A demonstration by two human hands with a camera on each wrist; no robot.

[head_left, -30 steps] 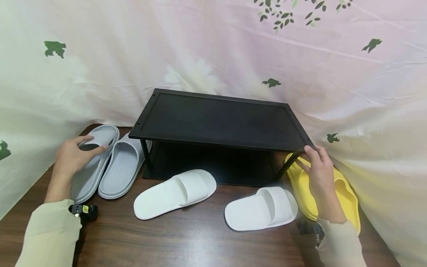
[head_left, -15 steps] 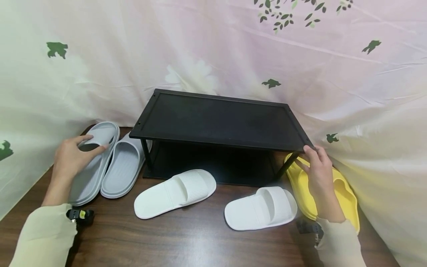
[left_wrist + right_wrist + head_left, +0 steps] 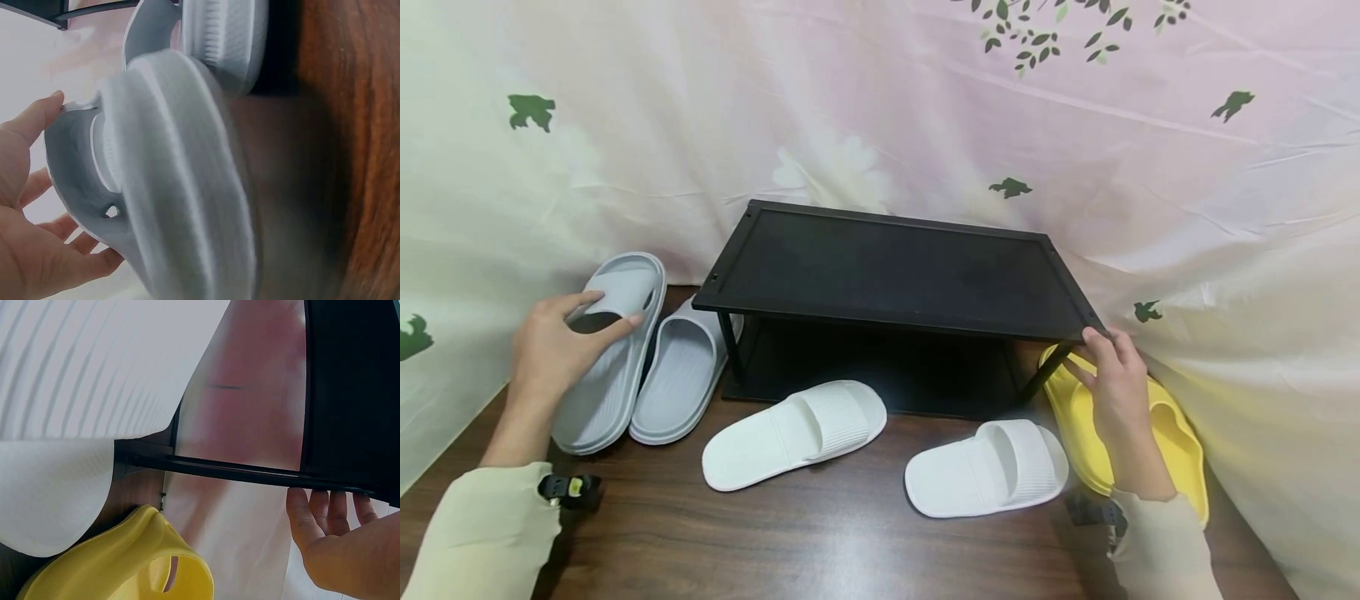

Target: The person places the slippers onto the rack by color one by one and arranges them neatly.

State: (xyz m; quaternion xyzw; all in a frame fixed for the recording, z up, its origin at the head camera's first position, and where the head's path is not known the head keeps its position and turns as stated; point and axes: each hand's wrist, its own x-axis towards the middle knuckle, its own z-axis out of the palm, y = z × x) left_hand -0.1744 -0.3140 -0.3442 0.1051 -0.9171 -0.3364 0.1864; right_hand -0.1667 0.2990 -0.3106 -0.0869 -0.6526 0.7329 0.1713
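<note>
My left hand [image 3: 553, 342] grips a grey slipper [image 3: 597, 392] across its strap, thumb on one side and fingers on the other. In the left wrist view this slipper [image 3: 181, 181] is tilted, its sole apart from the wooden surface. Its grey mate [image 3: 673, 379] lies just to the right, beside the black two-tier shoe rack [image 3: 887, 267]. At the rack's front right corner, my right hand [image 3: 1123, 408] holds the edge of the upper shelf. The right wrist view shows that hand's fingertips [image 3: 297, 497] against the black frame.
Two white slippers, a left one [image 3: 793, 433] and a right one [image 3: 988, 467], lie in front of the rack. Yellow slippers [image 3: 1172, 450] sit at the right, partly behind my right hand. A patterned cloth [image 3: 880, 100] hangs close behind and at both sides.
My left hand has moved slightly left and raised the grey slipper, its toe end shifting up and away from the surface. The right hand, rack and white slippers look unchanged.
</note>
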